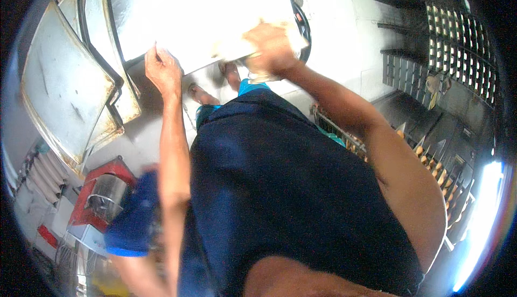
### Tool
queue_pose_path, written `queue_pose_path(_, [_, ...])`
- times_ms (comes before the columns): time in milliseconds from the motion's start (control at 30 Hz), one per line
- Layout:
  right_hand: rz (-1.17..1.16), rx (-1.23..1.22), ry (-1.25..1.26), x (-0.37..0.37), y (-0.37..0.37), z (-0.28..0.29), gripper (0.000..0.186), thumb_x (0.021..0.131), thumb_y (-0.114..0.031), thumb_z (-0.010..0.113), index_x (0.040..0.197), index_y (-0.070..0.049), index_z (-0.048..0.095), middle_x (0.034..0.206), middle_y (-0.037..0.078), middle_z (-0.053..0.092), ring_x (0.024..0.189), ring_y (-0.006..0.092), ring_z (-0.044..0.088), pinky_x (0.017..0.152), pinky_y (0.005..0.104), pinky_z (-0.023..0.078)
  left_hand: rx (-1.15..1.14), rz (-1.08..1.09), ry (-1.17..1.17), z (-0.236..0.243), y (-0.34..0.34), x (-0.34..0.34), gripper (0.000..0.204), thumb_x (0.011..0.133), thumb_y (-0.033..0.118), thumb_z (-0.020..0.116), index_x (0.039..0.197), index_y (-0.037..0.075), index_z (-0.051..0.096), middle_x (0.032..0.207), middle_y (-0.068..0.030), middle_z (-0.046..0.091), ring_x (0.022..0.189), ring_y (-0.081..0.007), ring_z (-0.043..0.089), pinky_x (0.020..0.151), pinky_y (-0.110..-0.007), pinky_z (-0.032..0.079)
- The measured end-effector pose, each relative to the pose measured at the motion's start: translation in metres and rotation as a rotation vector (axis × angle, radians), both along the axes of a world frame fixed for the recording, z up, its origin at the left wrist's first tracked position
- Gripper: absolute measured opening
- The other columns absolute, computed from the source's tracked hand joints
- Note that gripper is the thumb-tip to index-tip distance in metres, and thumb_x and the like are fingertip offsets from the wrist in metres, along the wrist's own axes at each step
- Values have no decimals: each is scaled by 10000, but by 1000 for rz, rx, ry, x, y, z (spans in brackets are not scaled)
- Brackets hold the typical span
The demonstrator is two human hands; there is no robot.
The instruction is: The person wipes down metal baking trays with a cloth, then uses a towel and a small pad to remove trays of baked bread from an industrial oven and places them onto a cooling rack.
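Note:
A glaring white work surface (191, 11), too bright for detail, spreads out in front of me. My left hand (163, 68) is at its near edge, fingers curled and pinched; whatever they may grip is lost in the glare. To the right, my right hand (272, 46) is blurred, curled over a pale yellowish, soft-looking thing (297, 37) that I cannot make out, above the near edge. My feet (231, 73) show below that edge.
Rusty metal sheet trays (67, 81) stand at left. A red machine with a steel bowl (105, 194) is at lower left, beside another person in blue (129, 227). Racks holding brownish pieces (436, 170) and dark slatted racks (452, 54) line the right side.

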State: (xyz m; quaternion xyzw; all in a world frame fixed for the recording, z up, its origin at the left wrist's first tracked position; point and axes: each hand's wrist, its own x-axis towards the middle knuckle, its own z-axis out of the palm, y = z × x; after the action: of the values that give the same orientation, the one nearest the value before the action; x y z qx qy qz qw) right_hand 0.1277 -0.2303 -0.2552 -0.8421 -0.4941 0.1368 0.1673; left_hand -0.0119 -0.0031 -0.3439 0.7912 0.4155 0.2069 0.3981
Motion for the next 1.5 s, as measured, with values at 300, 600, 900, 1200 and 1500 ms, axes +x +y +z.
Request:
queue_pose_path(300, [-369,-145,-3,-1,-20,-7,477,772,-282,711,1153,-21,589,1080,217,656,986,372,653,847,467,511,4,-13,-104,-1,-4,1,381,933,97,515,1297,25,602,989,-207,638,909,-338,632,856,-423,482])
queue_pose_path(600, [-384,-63,-45,-12,-8,-1,439,753,-244,681,1133,-35,611,989,237,679,959,390,661,856,457,516,131,9,-144,0,-12,4,389,939,104,510,1315,69,604,952,-195,649,903,-354,631,863,-428,486])
queue_pose_path(900, [-920,327,539,103,-127,-69,406,783,-219,757,1112,-4,655,1022,135,713,938,254,680,840,374,529,469,-165,215,10,7,3,323,881,187,586,1177,111,692,1339,-251,494,1182,-400,476,978,-540,378])
queue_pose_path(1200, [-707,414,953,117,-116,7,296,795,-50,682,1075,40,642,928,86,690,789,188,665,701,333,555,476,-840,355,82,-57,21,1052,712,629,739,1497,67,323,1587,-174,227,1478,-396,151,1152,-666,129])
queue_pose_path(1500, [-877,537,619,117,-86,-9,423,776,-81,714,1165,37,598,1006,127,679,849,211,661,723,340,543,812,-954,182,52,-65,21,745,757,292,789,1423,266,457,1552,-54,306,1445,-325,240,1059,-768,197])
